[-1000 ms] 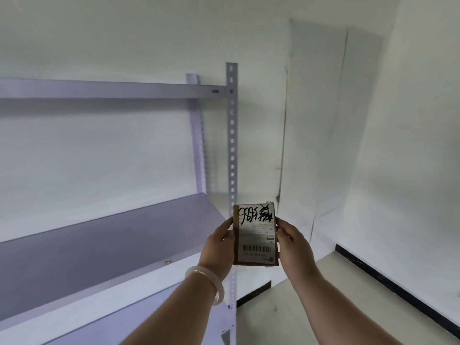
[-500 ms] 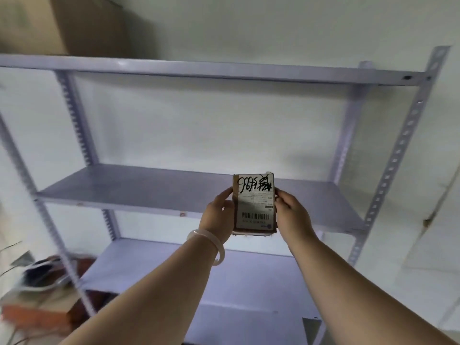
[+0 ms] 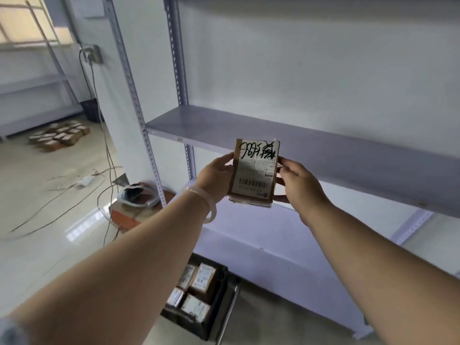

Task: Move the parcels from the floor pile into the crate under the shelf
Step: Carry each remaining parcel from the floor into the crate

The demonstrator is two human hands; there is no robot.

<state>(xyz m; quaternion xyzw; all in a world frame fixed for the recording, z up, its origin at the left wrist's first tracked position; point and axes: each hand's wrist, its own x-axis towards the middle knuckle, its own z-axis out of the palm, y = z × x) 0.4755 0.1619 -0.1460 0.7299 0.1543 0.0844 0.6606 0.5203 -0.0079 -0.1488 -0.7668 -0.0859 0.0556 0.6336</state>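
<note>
At frame centre the parcel (image 3: 255, 170) stays upright, label to camera, pinched by its side edges btw. left hand (image 3: 216, 180) & right hand (image 3: 301, 185), fingers curled on it, same grip as 0.5 s ago. View has swung left/down since: the crate (image 3: 189, 324) now shows bottom centre under the shelf (image 3: 323, 145), floor pile (image 3: 59, 135) upper left. Parcel is well above the crate; lowering it in is prob. next.

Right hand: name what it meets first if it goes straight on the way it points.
The right hand grips the parcel, so that comes first. Beyond it lies probably the front edge of the middle shelf board, though depth is unclear.
</note>
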